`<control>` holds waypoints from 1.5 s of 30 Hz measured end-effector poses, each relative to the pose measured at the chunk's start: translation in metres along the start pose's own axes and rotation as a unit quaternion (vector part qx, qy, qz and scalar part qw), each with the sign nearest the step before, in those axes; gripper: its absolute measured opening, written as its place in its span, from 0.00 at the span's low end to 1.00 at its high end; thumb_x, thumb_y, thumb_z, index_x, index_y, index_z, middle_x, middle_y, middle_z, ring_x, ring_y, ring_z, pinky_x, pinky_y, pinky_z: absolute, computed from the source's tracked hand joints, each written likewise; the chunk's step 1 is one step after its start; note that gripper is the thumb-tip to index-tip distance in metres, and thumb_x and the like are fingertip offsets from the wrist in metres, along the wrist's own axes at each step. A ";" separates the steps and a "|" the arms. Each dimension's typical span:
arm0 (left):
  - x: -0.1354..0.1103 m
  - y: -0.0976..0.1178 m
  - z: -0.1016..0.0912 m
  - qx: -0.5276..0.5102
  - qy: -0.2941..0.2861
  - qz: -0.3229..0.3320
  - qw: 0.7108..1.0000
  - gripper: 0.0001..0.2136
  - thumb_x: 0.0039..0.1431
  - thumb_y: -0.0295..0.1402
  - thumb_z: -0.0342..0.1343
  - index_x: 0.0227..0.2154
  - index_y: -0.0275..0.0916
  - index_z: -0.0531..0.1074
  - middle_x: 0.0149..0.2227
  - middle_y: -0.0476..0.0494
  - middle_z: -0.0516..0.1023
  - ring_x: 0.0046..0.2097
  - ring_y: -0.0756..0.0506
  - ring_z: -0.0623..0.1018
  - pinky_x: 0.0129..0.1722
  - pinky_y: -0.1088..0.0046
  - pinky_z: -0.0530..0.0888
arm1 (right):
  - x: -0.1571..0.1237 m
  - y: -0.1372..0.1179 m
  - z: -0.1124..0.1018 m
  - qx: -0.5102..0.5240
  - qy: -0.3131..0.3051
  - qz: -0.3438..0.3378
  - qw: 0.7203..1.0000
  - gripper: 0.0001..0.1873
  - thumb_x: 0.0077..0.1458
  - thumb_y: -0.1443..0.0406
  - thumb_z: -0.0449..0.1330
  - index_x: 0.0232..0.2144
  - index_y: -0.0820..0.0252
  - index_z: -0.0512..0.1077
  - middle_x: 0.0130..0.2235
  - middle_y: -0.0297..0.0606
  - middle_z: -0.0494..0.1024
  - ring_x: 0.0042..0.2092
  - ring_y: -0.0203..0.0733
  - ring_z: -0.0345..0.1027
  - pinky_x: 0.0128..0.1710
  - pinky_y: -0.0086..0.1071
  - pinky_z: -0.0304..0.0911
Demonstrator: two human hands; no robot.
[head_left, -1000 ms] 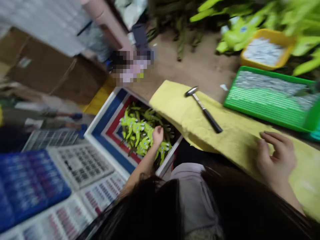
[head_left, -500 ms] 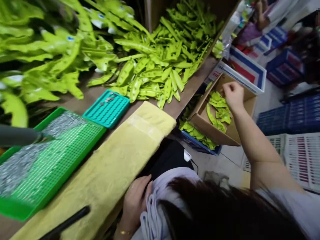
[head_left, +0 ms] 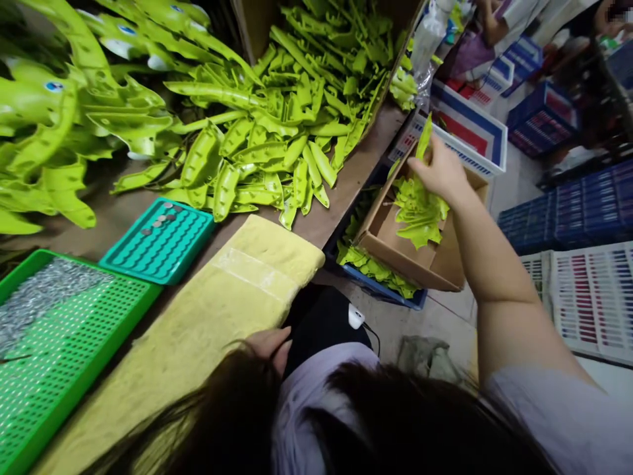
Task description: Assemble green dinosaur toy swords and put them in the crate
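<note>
My right hand is shut on a lime-green plastic pod-shaped piece, lifting it above a shallow cardboard box. More green pieces lie in that box. A large heap of similar pieces covers the bench beyond a folded yellow towel. My left hand is low by the towel's edge, next to dark cloth, and my hair hides part of it. A teal tray holds several silver discs. A green perforated tray is partly covered with small silvery parts.
Below the box, a blue crate holds green pieces. Blue crates and white printed trays stand on the floor at right. A co-worker's arm shows at the top. My hair covers the bottom edge.
The view has swung round from the hammer and towel to the heap and box. My right hand has risen with a green piece in it, and my left hand has moved lower, partly behind hair.
</note>
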State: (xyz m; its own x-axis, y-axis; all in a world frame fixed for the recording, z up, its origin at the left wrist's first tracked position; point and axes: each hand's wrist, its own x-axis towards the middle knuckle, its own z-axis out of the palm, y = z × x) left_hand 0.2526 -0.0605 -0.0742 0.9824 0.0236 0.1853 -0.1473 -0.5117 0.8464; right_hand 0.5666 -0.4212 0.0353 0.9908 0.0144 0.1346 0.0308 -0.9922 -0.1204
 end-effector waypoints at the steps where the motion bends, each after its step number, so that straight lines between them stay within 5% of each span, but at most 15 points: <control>1: 0.008 0.006 0.004 -0.011 0.010 -0.001 1.000 0.07 0.61 0.30 0.56 0.40 0.47 0.76 0.38 0.47 0.80 0.40 0.44 0.80 0.45 0.64 0.77 | 0.001 -0.019 -0.015 0.027 0.038 -0.043 0.998 0.38 0.59 0.50 0.53 0.65 0.61 0.52 0.48 0.50 0.77 0.51 0.56 0.71 0.51 0.50 0.64; 4: 0.034 0.029 0.022 -0.034 0.036 -0.023 0.998 0.11 0.61 0.37 0.56 0.47 0.46 0.73 0.44 0.46 0.79 0.45 0.44 0.79 0.50 0.62 0.76 | -0.017 -0.101 -0.031 0.133 0.055 -0.166 0.975 0.40 0.58 0.44 0.51 0.65 0.60 0.53 0.43 0.44 0.77 0.47 0.52 0.73 0.49 0.47 0.66; 7: 0.053 0.041 0.030 -0.240 0.051 -0.110 0.963 0.34 0.47 0.44 0.68 0.56 0.41 0.64 0.53 0.38 0.75 0.51 0.40 0.78 0.52 0.61 0.76 | -0.054 -0.192 -0.010 0.287 0.001 -0.255 0.923 0.43 0.54 0.40 0.54 0.63 0.59 0.56 0.39 0.40 0.77 0.41 0.45 0.73 0.44 0.42 0.69; 9: 0.051 0.034 0.020 -0.314 0.128 -0.158 0.928 0.34 0.45 0.45 0.69 0.54 0.40 0.63 0.52 0.37 0.76 0.51 0.40 0.78 0.52 0.61 0.77 | -0.073 -0.242 0.014 0.402 -0.062 -0.278 0.870 0.41 0.53 0.39 0.54 0.61 0.56 0.59 0.36 0.36 0.77 0.36 0.40 0.73 0.38 0.37 0.70; 12: 0.015 0.014 -0.017 -0.312 0.289 -0.226 0.877 0.24 0.50 0.45 0.66 0.47 0.39 0.68 0.47 0.40 0.79 0.48 0.41 0.80 0.51 0.63 0.77 | -0.079 -0.301 0.052 0.484 -0.153 -0.285 0.813 0.30 0.60 0.42 0.47 0.50 0.56 0.69 0.33 0.36 0.76 0.31 0.36 0.71 0.30 0.32 0.68; 15: -0.040 -0.004 -0.061 -0.303 0.341 -0.300 0.838 0.22 0.45 0.42 0.69 0.39 0.37 0.70 0.41 0.42 0.81 0.42 0.43 0.81 0.45 0.66 0.79 | -0.065 -0.344 0.086 0.376 -0.133 -0.357 0.844 0.20 0.64 0.52 0.49 0.38 0.58 0.75 0.37 0.40 0.78 0.39 0.40 0.72 0.40 0.35 0.69; 20: -0.086 -0.012 -0.106 -0.309 0.347 -0.371 0.804 0.27 0.39 0.42 0.72 0.41 0.34 0.71 0.37 0.41 0.82 0.35 0.43 0.82 0.37 0.66 0.81 | -0.051 -0.378 0.116 0.135 -0.104 -0.423 0.890 0.15 0.61 0.61 0.52 0.43 0.60 0.76 0.49 0.48 0.76 0.49 0.52 0.69 0.46 0.45 0.67; 24: -0.077 -0.010 -0.114 -0.291 0.348 -0.359 0.816 0.28 0.39 0.42 0.72 0.42 0.35 0.71 0.36 0.44 0.82 0.34 0.45 0.81 0.36 0.69 0.79 | -0.068 -0.375 0.102 0.203 -0.049 -0.403 0.891 0.11 0.58 0.64 0.55 0.38 0.61 0.75 0.43 0.47 0.78 0.44 0.49 0.71 0.46 0.44 0.67; 26: -0.066 -0.010 -0.114 -0.290 0.315 -0.346 0.835 0.26 0.40 0.41 0.72 0.42 0.35 0.72 0.38 0.44 0.82 0.37 0.45 0.81 0.39 0.68 0.79 | -0.093 -0.370 0.087 0.312 -0.027 -0.444 0.839 0.08 0.59 0.63 0.55 0.37 0.58 0.74 0.38 0.41 0.79 0.39 0.43 0.72 0.42 0.39 0.69; 30: -0.045 -0.013 -0.112 -0.324 0.264 -0.317 0.851 0.24 0.42 0.41 0.70 0.41 0.35 0.72 0.40 0.43 0.81 0.40 0.44 0.80 0.42 0.66 0.78 | -0.162 -0.363 0.071 0.358 -0.076 -0.643 0.673 0.07 0.61 0.63 0.56 0.36 0.56 0.74 0.38 0.38 0.80 0.39 0.39 0.72 0.40 0.35 0.68; 32: -0.039 -0.013 -0.110 -0.337 0.258 -0.297 0.856 0.23 0.43 0.40 0.70 0.41 0.35 0.71 0.40 0.44 0.80 0.41 0.44 0.80 0.43 0.65 0.77 | -0.186 -0.361 0.073 0.324 -0.051 -0.692 0.643 0.09 0.61 0.64 0.55 0.34 0.55 0.76 0.38 0.40 0.79 0.40 0.41 0.71 0.40 0.37 0.66; 36: -0.037 -0.016 -0.107 -0.343 0.252 -0.282 0.860 0.22 0.45 0.40 0.69 0.42 0.36 0.71 0.41 0.44 0.80 0.41 0.44 0.79 0.44 0.65 0.77 | -0.178 -0.362 0.082 0.282 -0.020 -0.697 0.659 0.10 0.61 0.61 0.56 0.40 0.51 0.77 0.40 0.40 0.78 0.40 0.42 0.69 0.39 0.39 0.64; 38: -0.038 -0.019 -0.106 -0.333 0.257 -0.290 0.859 0.23 0.45 0.40 0.69 0.42 0.37 0.71 0.42 0.44 0.80 0.41 0.44 0.79 0.43 0.66 0.77 | -0.148 -0.370 0.088 0.302 -0.023 -0.643 0.704 0.13 0.62 0.61 0.54 0.44 0.52 0.76 0.41 0.41 0.77 0.42 0.43 0.70 0.42 0.40 0.66; 41: -0.039 -0.022 -0.105 -0.310 0.264 -0.299 0.863 0.23 0.44 0.41 0.69 0.41 0.37 0.71 0.43 0.43 0.80 0.41 0.44 0.79 0.43 0.66 0.77 | -0.093 -0.388 0.105 0.264 -0.036 -0.519 0.812 0.14 0.60 0.63 0.53 0.42 0.58 0.77 0.42 0.46 0.76 0.44 0.48 0.69 0.45 0.43 0.66; 45: -0.040 -0.022 -0.105 -0.307 0.259 -0.305 0.863 0.23 0.44 0.42 0.69 0.41 0.37 0.71 0.41 0.44 0.81 0.40 0.44 0.80 0.42 0.64 0.78 | -0.050 -0.404 0.123 0.155 -0.105 -0.500 0.845 0.12 0.57 0.63 0.55 0.39 0.60 0.77 0.44 0.48 0.76 0.48 0.53 0.68 0.51 0.47 0.64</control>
State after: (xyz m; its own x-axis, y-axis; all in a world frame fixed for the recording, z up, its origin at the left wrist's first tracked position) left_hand 0.2046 0.0402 -0.0479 0.7392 0.5899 -0.3249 0.1901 0.2800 0.9410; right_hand 0.5208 -0.0061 -0.0434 0.4490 0.8811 0.1487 0.8680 -0.3907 -0.3066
